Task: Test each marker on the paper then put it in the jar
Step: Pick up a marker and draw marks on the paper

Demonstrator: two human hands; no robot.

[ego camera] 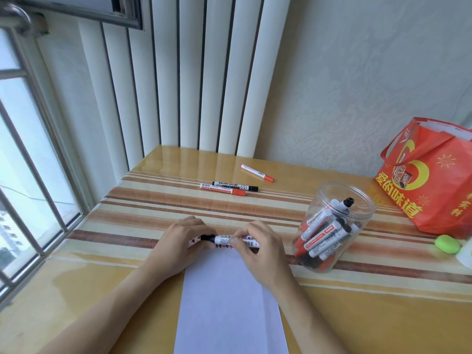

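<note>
Holding a marker (224, 240) level between both hands at the centre of the frame, the person keeps it just above the top edge of the paper (229, 302). The left hand (184, 241) curls its grip round the black-capped end, and the right hand (260, 247) pinches the barrel; this looks like the hold for pulling the cap off or pressing it back on, though which one I cannot tell. The visible part of the sheet shows no marks, and it lies lengthwise toward the person, handy for a test stroke. Right of the hands stands the clear jar (339, 195), open-topped and already holding many markers, within easy reach for dropping this one in. Three more markers (229, 189) lie further up the frame on the striped worktop (127, 200), apparently still waiting. A red bag (434, 190) sits at the far right.
</note>
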